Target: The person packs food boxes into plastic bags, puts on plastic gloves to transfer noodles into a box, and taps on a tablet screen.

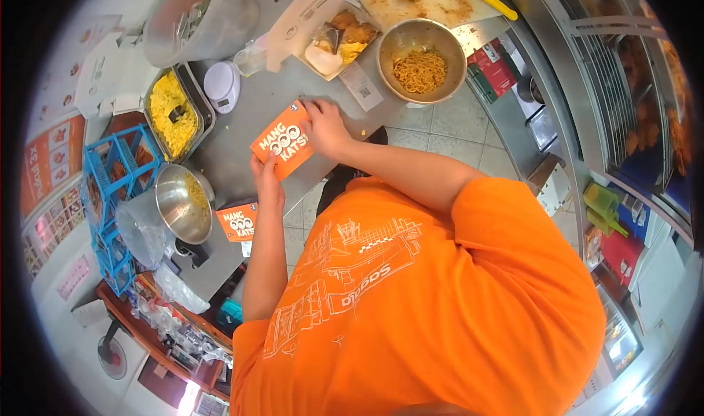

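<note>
Metal worktop (229, 133), grey, laid out with food and packing. Upon it: one steel bowl of noodles (420, 72), one open box of food (323, 58), one tray of yellow food (173, 115), one white scale (222, 87), one printed slip (359, 86) beside the open box.

Principal item: one orange carton (282, 141), printed face up, held between both hands above the worktop, near its edge. A second orange piece (239, 223), similarly printed, lay apart by the steel bowl (184, 204).

Handling, as judged: light, even pressure at opposite sides suited thin card; a hard squeeze risked creasing the panels. Level carriage was prudent, contents being unseen. Fingers were best kept near edges and corners, and the carton clear of the noodles.

Right hand (326, 128): at the carton's upper right side, fingers bent over the edge, forearm coming across from the shoulder, elbow out. Left hand (268, 185): at the lower left edge, fingertips against the card, forearm nearly in line with the wrist. Both grips narrow, closed on the carton; support beneath could not be told.
</note>
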Action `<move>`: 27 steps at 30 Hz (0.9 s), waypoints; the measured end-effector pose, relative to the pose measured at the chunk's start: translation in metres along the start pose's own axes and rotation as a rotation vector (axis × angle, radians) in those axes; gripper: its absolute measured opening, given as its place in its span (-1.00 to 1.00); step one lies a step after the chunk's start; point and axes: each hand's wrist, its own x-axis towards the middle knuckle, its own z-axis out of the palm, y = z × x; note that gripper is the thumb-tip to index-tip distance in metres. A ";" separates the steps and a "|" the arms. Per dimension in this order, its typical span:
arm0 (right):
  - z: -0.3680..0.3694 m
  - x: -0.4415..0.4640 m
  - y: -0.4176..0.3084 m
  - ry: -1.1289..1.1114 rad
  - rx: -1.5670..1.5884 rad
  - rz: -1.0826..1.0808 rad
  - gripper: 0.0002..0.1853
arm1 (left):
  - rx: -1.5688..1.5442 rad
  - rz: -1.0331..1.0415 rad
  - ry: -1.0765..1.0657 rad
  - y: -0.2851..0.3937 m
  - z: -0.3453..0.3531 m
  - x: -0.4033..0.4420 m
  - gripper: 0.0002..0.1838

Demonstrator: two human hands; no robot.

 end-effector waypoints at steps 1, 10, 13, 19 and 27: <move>-0.001 0.002 -0.001 -0.040 -0.042 -0.002 -0.46 | -0.005 -0.001 0.071 -0.003 0.000 -0.003 -0.39; -0.080 0.039 -0.061 -0.590 -0.500 -0.005 -0.54 | 0.570 -0.067 0.126 0.030 0.004 -0.023 -0.44; -0.086 0.038 -0.065 -0.731 -0.386 0.130 -0.49 | 0.584 -0.024 0.067 0.021 0.005 -0.026 -0.41; -0.042 -0.002 0.011 -0.297 -0.368 -0.202 -0.28 | 0.669 0.326 0.268 -0.050 0.032 -0.043 -0.32; -0.082 0.030 0.015 -0.507 -0.543 -0.908 -0.18 | 1.301 0.889 -0.067 -0.012 0.016 -0.037 -0.23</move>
